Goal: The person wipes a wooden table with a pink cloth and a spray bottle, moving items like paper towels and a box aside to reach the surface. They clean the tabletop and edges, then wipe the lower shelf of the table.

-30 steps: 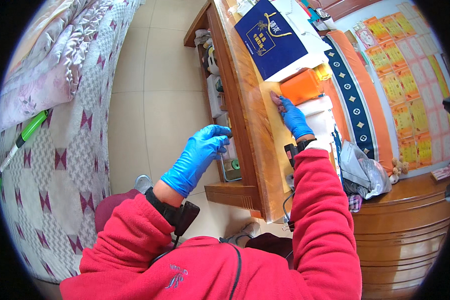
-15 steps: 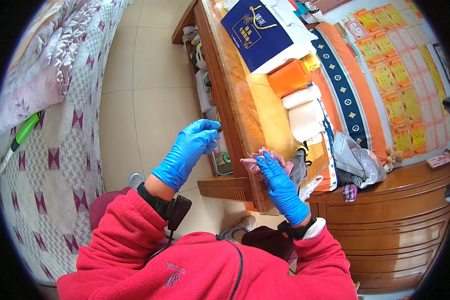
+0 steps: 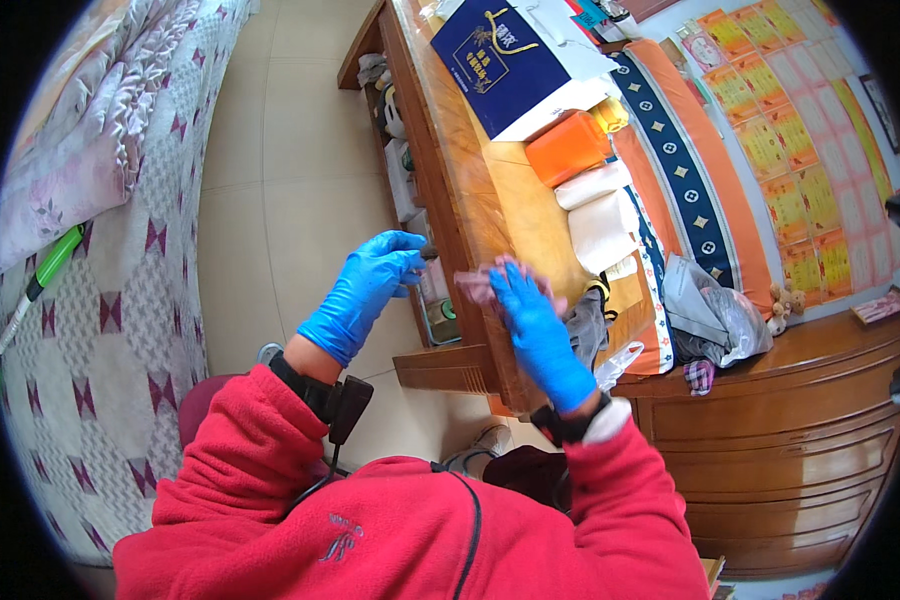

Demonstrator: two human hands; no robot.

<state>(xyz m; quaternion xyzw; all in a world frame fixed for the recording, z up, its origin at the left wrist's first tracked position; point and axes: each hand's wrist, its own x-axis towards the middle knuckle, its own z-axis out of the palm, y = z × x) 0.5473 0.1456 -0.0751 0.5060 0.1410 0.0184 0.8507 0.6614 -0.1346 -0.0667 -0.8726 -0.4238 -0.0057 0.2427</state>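
Pink cloth (image 3: 477, 287) lies under the flattened right hand (image 3: 542, 335) at the surface's (image 3: 530, 215) near end; left hand (image 3: 362, 297) half-curled, contents unclear.

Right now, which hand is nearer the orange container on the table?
Right. The right hand is on a pink cloth on the wooden table, on the near side of the orange container; the left hand is farther off, beyond the table's left edge.
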